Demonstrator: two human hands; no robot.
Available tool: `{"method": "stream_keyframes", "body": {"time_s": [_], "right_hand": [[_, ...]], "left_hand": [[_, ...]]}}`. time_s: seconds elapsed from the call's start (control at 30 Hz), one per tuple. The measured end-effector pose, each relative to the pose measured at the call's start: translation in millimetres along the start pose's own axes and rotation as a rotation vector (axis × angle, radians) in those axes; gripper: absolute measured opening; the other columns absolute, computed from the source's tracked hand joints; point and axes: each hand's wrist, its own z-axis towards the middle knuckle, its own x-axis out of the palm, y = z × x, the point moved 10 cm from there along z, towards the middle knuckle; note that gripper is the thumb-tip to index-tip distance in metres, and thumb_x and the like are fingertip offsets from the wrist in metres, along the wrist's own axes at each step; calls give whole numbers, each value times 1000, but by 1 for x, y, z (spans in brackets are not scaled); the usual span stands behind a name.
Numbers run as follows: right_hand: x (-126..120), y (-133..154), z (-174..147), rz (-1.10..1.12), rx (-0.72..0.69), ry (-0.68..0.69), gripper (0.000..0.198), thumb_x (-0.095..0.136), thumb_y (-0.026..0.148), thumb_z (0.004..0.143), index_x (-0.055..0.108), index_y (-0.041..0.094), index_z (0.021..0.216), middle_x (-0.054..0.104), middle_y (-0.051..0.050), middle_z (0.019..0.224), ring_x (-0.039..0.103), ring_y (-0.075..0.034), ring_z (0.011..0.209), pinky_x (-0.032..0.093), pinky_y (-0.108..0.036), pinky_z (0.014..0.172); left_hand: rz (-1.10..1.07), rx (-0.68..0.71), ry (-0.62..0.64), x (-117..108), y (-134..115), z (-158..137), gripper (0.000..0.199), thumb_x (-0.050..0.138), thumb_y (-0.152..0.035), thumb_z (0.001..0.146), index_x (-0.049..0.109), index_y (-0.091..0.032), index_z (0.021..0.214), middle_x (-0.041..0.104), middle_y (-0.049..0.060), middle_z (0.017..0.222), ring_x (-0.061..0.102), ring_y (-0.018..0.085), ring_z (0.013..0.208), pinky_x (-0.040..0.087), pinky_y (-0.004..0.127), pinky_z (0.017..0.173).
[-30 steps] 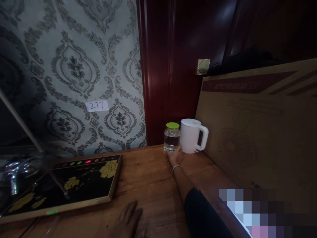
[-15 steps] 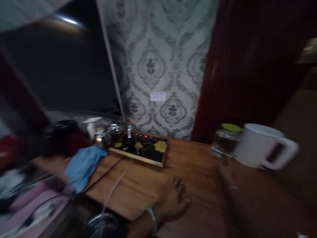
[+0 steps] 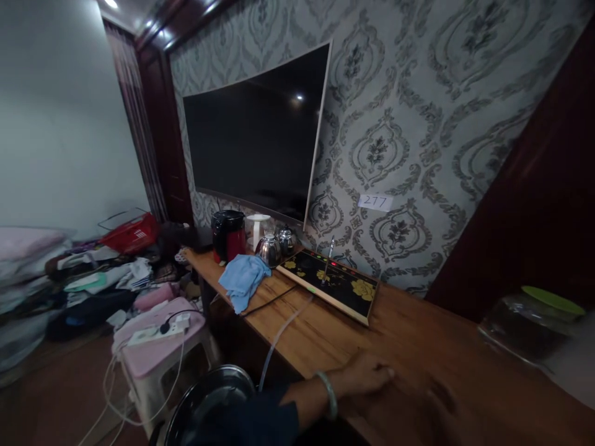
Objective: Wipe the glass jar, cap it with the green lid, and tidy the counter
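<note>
My left hand (image 3: 365, 373), with a pale bangle at the wrist, is low over the front part of the wooden tabletop (image 3: 409, 328). Its fingers are loosely bent and nothing shows in them. Dark and smeared by motion, my right hand (image 3: 449, 406) is to its right over the wood; its fingers cannot be made out. Behind my left hand lies a black tea stove panel (image 3: 341, 279) with yellow flowers, a red light and an upright metal spout. A clear jar (image 3: 530, 325) with a green lid stands at the right, blurred.
Left of the panel are shiny kettles (image 3: 268, 249), a blue cloth (image 3: 244, 279) and a red-and-black appliance (image 3: 229, 236). A hose (image 3: 281, 331) hangs towards a black-rimmed bucket (image 3: 223, 384). A pink stool (image 3: 160, 334) bears a power strip. A television (image 3: 260, 136) hangs behind.
The view has swung left, bringing the stool, clothes heap and red basket into sight. My right hand has left the jar's side and is nearer my left hand. The white pitcher is mostly out of view.
</note>
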Motion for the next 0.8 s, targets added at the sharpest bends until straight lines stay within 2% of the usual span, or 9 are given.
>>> {"method": "stream_keyframes", "body": {"time_s": [0.07,0.17,0.23,0.3,0.37,0.5,0.63,0.73,0.8], "right_hand": [[-3,-2,-14,-19,29,-1,46,61,56,60,67,42,104,76,-5,98,69,-40,103,60,-54,81],[-5,-4,-26,-35,56,-2,54,62,56,57,68,42,109,76,-6,104,65,-43,110,56,-61,88],[-5,-4,-27,-42,70,-5,56,62,56,58,67,43,112,75,-4,110,63,-43,114,55,-61,89],[-5,-6,-27,-47,89,-8,53,62,57,58,67,45,110,74,-4,113,61,-43,117,56,-61,88],[-4,-8,-27,-54,109,-5,50,62,58,60,69,43,107,74,-7,111,61,-43,118,56,-60,90],[-3,-9,-28,-79,111,-9,41,61,58,64,71,36,98,75,-10,103,62,-42,116,51,-59,100],[-1,2,-27,-107,60,-7,35,58,54,68,70,30,90,75,-11,101,64,-38,113,48,-55,105],[-4,14,-27,-130,43,-26,36,56,53,69,70,25,87,75,-12,101,66,-36,108,48,-52,104],[-6,25,-28,-153,28,-26,38,54,53,68,71,23,85,75,-14,103,67,-36,106,48,-53,104]], "left_hand": [[-154,-13,-57,-42,-2,-17,39,45,-41,92,71,-13,83,70,5,77,64,18,76,50,28,71],[-154,-26,-338,-148,-2,-48,42,47,-46,90,67,-13,73,68,7,72,63,18,72,50,30,72],[-1,-81,-608,-228,3,-79,37,48,-43,90,67,-14,77,70,8,79,64,21,79,51,34,78],[267,-176,-855,-298,6,-115,27,52,-34,88,69,-15,96,71,11,100,63,25,100,48,39,93],[565,-367,-946,-344,16,-144,40,61,-29,82,64,-16,120,63,14,127,53,32,122,40,46,106],[859,-705,-874,-386,53,-173,81,73,-43,77,41,-17,147,32,21,157,27,44,144,27,57,113],[869,-775,-780,-394,77,-172,84,71,-49,78,37,-19,149,22,23,161,22,48,145,24,61,112],[777,-723,-777,-394,78,-167,61,70,-44,78,55,-13,128,42,26,148,41,48,133,34,61,104],[717,-636,-829,-395,68,-164,38,64,-39,82,61,-8,105,62,24,121,56,39,115,43,54,95]]}}
